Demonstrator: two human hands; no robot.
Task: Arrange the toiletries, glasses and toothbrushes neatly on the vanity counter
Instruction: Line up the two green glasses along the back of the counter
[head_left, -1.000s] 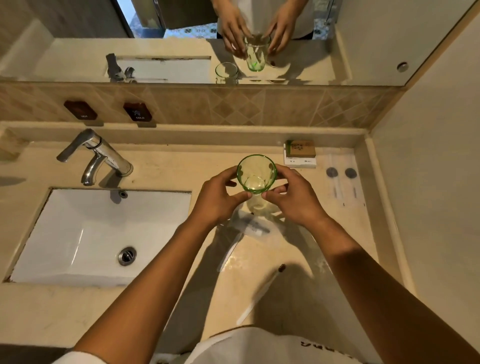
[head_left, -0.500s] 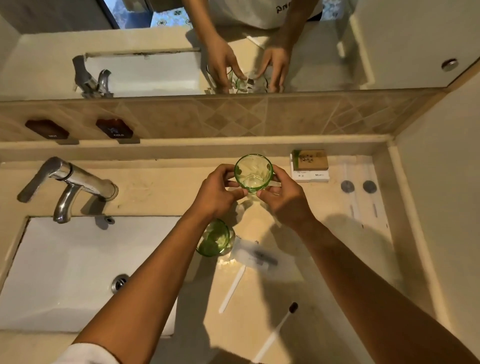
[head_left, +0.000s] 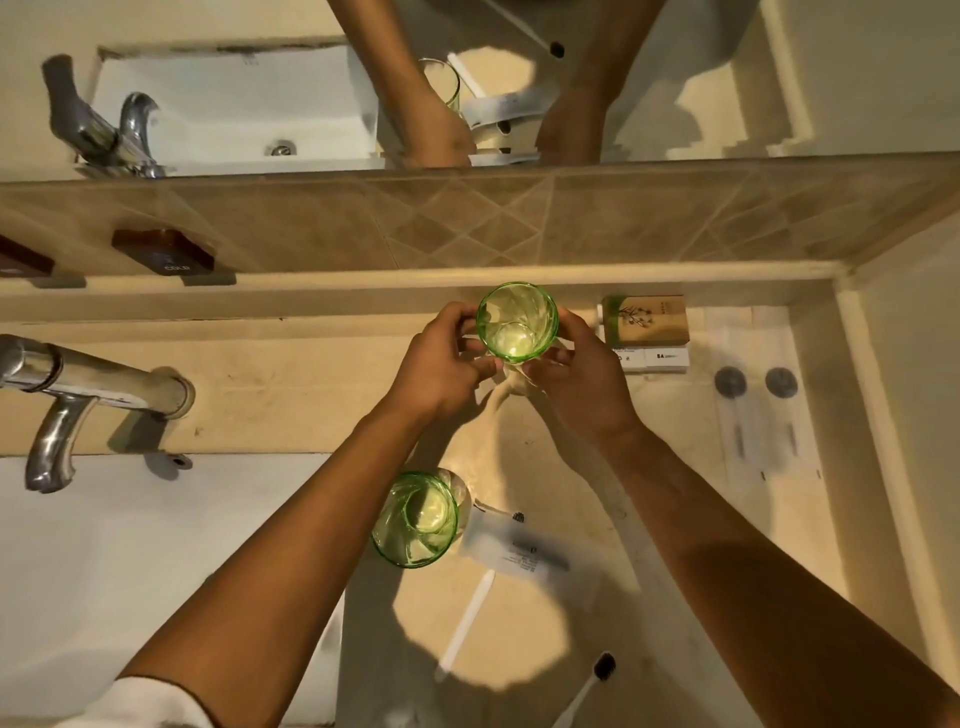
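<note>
While both of your hands met near the top centre of the frame, they held a green glass (head_left: 517, 322) upright between them, close to the back ledge of the tabletop (head_left: 291, 395). Your left hand (head_left: 441, 366) had its fingers curled against the glass's left side, and your right hand (head_left: 582, 379) pinched its right side and base. A second green glass (head_left: 415, 518) stood lower in the frame, below your left wrist, beside the sink (head_left: 130, 561). Just right of it lay a white packet (head_left: 514, 551), with a white toothbrush (head_left: 465, 626) below it and a dark-bristled toothbrush (head_left: 587, 686) near the bottom edge. A brown box (head_left: 647, 318) sat on small white boxes (head_left: 654, 359) right of the held glass. Two wrapped items (head_left: 756, 415) lay at the right.
</note>
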